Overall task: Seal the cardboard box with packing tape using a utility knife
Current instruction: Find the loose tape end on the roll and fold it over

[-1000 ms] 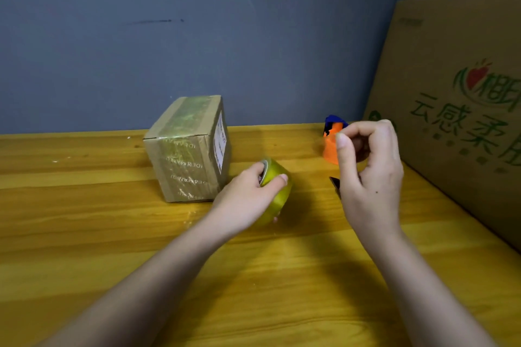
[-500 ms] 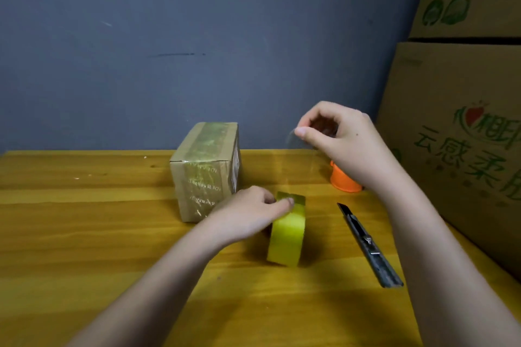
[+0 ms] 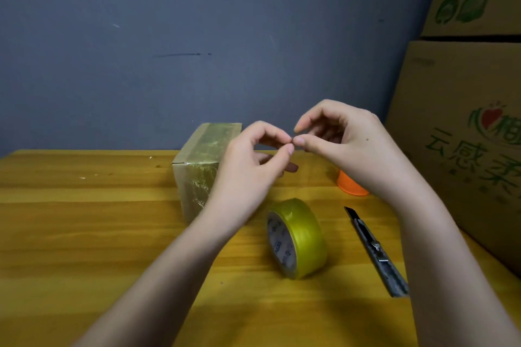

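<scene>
Cardboard box (image 3: pixel 197 160): on the table (image 3: pixel 84 234), taped over, right side hidden behind the left hand (image 3: pixel 251 166). Tape roll (image 3: pixel 297 236): on edge, near box. Utility knife (image 3: pixel 375 251): flat, right of roll. Left hand and right hand (image 3: pixel 346 144): raised, fingertips pinched together; anything held too small to tell. Orange object (image 3: pixel 351 186): mostly hidden.

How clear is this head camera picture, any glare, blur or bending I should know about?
Head view: dim, warm light; sheen on the taped cardboard box and tape roll; the utility knife softens toward its near end; wide-angle bowing tilts the big cartons at right; fingertips slightly soft.
</scene>
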